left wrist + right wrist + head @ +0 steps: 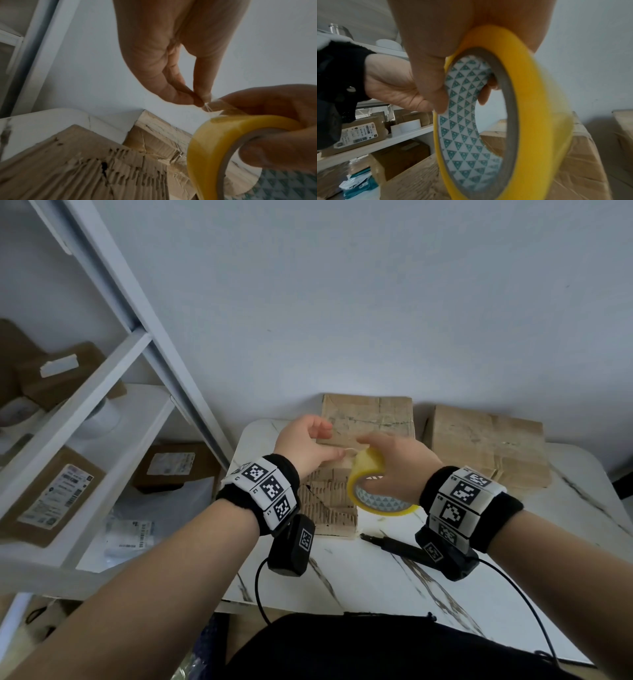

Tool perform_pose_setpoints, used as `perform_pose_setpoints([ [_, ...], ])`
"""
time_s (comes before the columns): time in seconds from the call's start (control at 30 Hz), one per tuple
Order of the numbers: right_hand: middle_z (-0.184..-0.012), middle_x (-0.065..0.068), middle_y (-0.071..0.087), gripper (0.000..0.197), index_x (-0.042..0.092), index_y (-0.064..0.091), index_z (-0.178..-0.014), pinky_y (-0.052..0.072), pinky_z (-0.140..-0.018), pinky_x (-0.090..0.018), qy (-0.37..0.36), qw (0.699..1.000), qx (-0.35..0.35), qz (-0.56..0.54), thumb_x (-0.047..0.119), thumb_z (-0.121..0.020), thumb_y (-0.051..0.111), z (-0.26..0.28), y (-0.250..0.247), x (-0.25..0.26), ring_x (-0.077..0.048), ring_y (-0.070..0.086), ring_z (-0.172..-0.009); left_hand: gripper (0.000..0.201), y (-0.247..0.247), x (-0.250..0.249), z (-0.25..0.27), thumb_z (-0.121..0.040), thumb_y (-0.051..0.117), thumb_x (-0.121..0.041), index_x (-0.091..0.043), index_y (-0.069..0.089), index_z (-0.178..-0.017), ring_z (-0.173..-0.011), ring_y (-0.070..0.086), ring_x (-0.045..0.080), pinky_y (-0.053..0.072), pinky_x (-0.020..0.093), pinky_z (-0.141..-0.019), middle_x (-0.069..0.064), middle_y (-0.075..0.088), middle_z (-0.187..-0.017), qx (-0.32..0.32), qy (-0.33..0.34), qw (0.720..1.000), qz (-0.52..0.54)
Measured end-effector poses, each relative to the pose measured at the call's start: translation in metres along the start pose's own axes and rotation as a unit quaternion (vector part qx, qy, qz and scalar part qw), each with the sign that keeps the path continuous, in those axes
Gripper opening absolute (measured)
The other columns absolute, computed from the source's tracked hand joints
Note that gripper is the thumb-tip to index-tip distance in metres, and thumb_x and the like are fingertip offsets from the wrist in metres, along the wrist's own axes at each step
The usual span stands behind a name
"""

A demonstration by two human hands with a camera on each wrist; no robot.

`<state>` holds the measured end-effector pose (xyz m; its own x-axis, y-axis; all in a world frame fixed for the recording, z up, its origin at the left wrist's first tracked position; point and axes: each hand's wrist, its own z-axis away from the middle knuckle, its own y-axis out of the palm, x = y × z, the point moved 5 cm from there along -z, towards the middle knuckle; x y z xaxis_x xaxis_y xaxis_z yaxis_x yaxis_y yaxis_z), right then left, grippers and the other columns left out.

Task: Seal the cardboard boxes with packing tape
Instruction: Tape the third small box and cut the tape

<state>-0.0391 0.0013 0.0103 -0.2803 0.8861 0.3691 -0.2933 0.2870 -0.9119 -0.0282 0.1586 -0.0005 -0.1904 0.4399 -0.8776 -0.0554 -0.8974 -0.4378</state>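
A yellow roll of packing tape [368, 474] [214, 146] [522, 94] hangs above a worn cardboard box [368, 419] [77, 169] on the table. My right hand [394, 463] [426, 67] grips the roll, fingers through its patterned core. My left hand [315, 446] [192, 94] pinches the clear loose tape end [208, 106] between thumb and fingertip, just left of the roll. A second box [486, 446] stands to the right.
A black marker or cutter [394, 544] lies on the white marble-look table [376, 577] in front of the box. A white shelf unit [102, 405] with labelled parcels stands at the left. A wall rises close behind the boxes.
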Motion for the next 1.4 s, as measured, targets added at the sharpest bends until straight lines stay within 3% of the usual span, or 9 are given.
perform_pose_setpoints([
  [0.13,-0.130,0.003,0.053,0.075,0.024,0.042,-0.138,0.042,-0.100,-0.033,0.027,0.997,0.046,-0.058,0.051,-0.074,0.070,-0.005,0.003,-0.001,-0.018,0.049,-0.121,0.048,-0.005,-0.002,0.000,-0.072,0.081,-0.014,-0.024,0.054,-0.111,-0.100,0.060,0.011,0.041,0.012,-0.066,-0.005,0.062,-0.106,0.009,-0.002,1.000,0.005],
  [0.3,-0.099,0.005,0.057,0.037,0.025,0.061,-0.112,0.045,-0.080,-0.027,0.075,0.984,0.051,-0.154,0.047,-0.083,0.061,-0.009,-0.007,-0.007,-0.014,0.057,-0.093,0.049,-0.013,-0.004,-0.003,-0.070,0.082,-0.013,-0.024,0.054,-0.109,-0.100,0.063,0.013,0.043,0.014,-0.070,-0.003,0.066,-0.111,0.003,-0.001,1.000,0.010],
  [0.4,-0.108,0.004,0.058,0.032,0.027,0.061,-0.114,0.043,-0.080,-0.025,0.071,0.980,0.052,-0.179,0.043,-0.087,0.060,-0.008,-0.010,-0.004,-0.011,0.055,-0.095,0.053,-0.016,-0.005,-0.004,-0.069,0.084,-0.015,-0.023,0.055,-0.113,-0.100,0.063,0.012,0.044,0.017,-0.075,-0.003,0.067,-0.111,0.008,-0.006,1.000,-0.002],
  [0.5,-0.125,0.004,0.057,0.040,0.026,0.062,-0.116,0.040,-0.093,-0.028,0.077,0.989,0.052,-0.119,0.045,-0.081,0.065,-0.012,-0.008,-0.002,-0.014,0.052,-0.115,0.056,-0.012,-0.006,-0.002,-0.070,0.083,-0.012,-0.021,0.055,-0.117,-0.095,0.061,0.011,0.043,0.005,-0.057,-0.005,0.064,-0.109,0.019,-0.005,1.000,-0.021],
  [0.67,-0.121,0.005,0.059,0.042,0.026,0.064,-0.110,0.045,-0.095,-0.033,0.109,0.989,0.077,-0.065,0.052,-0.078,0.066,-0.015,0.006,-0.010,-0.015,0.055,-0.110,0.053,-0.012,-0.004,-0.004,-0.071,0.082,-0.010,-0.021,0.055,-0.115,-0.086,0.060,0.007,0.043,0.004,-0.051,-0.004,0.064,-0.109,0.013,0.004,0.999,-0.036],
  [0.87,-0.088,0.008,0.064,0.018,0.024,0.070,-0.087,0.046,-0.067,-0.022,0.118,0.971,0.004,-0.209,0.040,-0.081,0.069,-0.012,0.006,-0.006,-0.008,0.059,-0.084,0.048,-0.018,0.009,-0.010,-0.071,0.082,-0.019,-0.024,0.056,-0.112,-0.095,0.065,0.017,0.051,0.037,-0.092,-0.006,0.066,-0.104,-0.001,-0.008,0.998,-0.054],
  [1.13,-0.081,0.004,0.067,0.017,0.017,0.073,-0.085,0.042,-0.057,-0.016,0.139,0.974,0.009,-0.179,0.033,-0.081,0.069,-0.011,0.017,-0.004,-0.009,0.061,-0.078,0.037,-0.005,0.023,-0.006,-0.080,0.075,-0.025,-0.018,0.062,-0.114,-0.099,0.061,0.010,0.045,0.017,-0.078,-0.005,0.065,-0.106,0.033,0.018,0.996,-0.084],
  [1.27,-0.095,0.006,0.067,0.020,0.023,0.072,-0.090,0.043,-0.065,-0.017,0.120,0.986,0.031,-0.112,0.040,-0.080,0.069,-0.015,0.015,0.002,-0.009,0.060,-0.087,0.029,-0.008,0.032,-0.007,-0.077,0.077,-0.016,-0.021,0.066,-0.104,-0.085,0.066,0.014,0.054,0.030,-0.080,0.000,0.071,-0.093,0.054,-0.010,0.998,-0.038],
  [1.4,-0.131,-0.001,0.056,0.065,0.020,0.053,-0.131,0.044,-0.096,-0.031,0.137,0.987,0.051,-0.073,0.052,-0.077,0.069,-0.015,0.013,-0.002,-0.018,0.053,-0.116,0.020,-0.013,0.032,-0.012,-0.076,0.076,-0.009,-0.022,0.065,-0.087,-0.073,0.064,0.008,0.049,0.025,-0.074,-0.002,0.070,-0.078,0.042,-0.007,0.999,-0.004],
])
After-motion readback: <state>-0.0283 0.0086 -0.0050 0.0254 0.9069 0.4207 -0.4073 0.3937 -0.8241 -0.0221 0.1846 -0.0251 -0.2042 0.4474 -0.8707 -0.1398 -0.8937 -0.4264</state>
